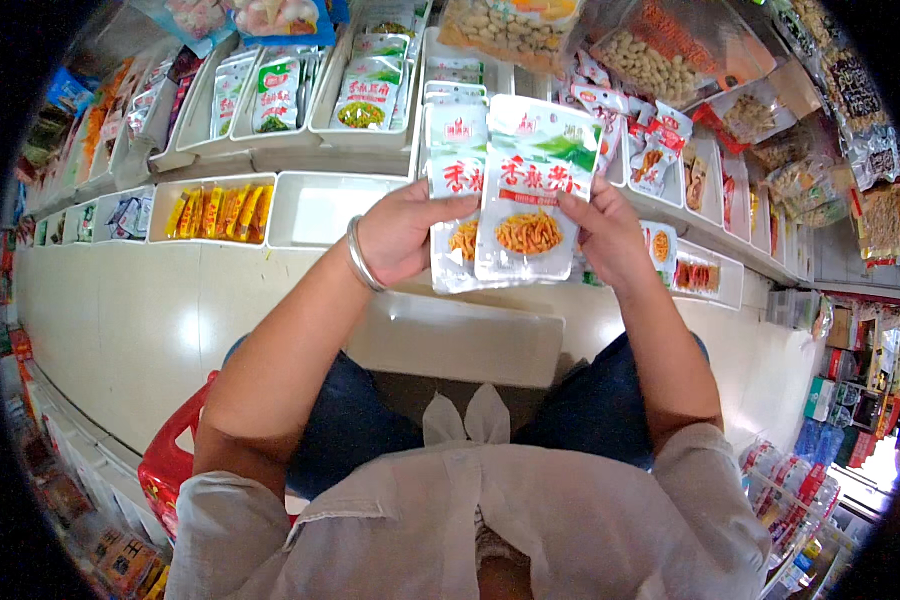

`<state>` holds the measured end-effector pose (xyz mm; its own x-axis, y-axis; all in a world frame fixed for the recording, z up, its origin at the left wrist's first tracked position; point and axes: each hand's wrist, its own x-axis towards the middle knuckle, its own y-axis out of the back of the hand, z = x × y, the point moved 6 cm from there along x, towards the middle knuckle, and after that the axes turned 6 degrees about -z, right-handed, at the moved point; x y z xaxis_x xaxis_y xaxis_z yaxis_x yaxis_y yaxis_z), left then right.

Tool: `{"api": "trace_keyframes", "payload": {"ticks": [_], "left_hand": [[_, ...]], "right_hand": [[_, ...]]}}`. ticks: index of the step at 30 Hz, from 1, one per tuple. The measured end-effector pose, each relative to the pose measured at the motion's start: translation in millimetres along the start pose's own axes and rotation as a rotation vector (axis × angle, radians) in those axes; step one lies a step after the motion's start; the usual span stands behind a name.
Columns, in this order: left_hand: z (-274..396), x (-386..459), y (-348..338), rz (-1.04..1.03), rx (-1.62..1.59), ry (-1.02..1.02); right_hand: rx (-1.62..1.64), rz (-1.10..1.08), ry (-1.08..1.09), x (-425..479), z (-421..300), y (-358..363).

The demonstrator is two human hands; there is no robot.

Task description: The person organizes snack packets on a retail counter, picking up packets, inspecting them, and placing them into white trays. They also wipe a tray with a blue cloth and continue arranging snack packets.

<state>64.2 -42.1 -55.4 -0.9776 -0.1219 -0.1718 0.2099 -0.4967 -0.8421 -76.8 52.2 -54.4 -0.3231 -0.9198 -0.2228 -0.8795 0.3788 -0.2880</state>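
My left hand (pixel 399 234), with a silver bangle at the wrist, grips a white and green foil snack packet (pixel 454 161) by its left side. A second packet (pixel 538 180) of the same kind overlaps it in front; my right hand (pixel 611 231) pinches this one at its right edge, thumb on the face. Both packets bear red writing and a picture of golden strips of food. They are held upright above a white plastic bin (pixel 465 337) that lies on the floor between my knees. More packets may be stacked behind; I cannot tell.
A white bin (pixel 330 206) without packets stands beside one of yellow packets (pixel 217 212). Green and white packets (pixel 364 94) fill shelf trays behind. Bags of peanuts (pixel 514 30) hang over the far trays. A red plastic stool (pixel 169 457) is at my left, bottled drinks (pixel 791 491) at right.
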Motion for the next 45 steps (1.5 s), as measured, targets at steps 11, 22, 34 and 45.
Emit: {"api": "trace_keyframes", "payload": {"ticks": [11,22,34,45], "left_hand": [[-1,2,-4,-0.060,0.044,-0.027],[-8,7,-3,-0.024,0.003,-0.055],[-9,5,15,0.330,0.407,-0.020],[-28,-1,-10,0.039,0.664,-0.260]], "right_hand": [[-0.013,-0.085,-0.140,-2,10,-10],[0.092,-0.012,-0.084,-11,11,-30],[0.281,-0.021,-0.084,-4,28,-22],[-0.985,-0.025,0.452,-44,0,-84]]}}
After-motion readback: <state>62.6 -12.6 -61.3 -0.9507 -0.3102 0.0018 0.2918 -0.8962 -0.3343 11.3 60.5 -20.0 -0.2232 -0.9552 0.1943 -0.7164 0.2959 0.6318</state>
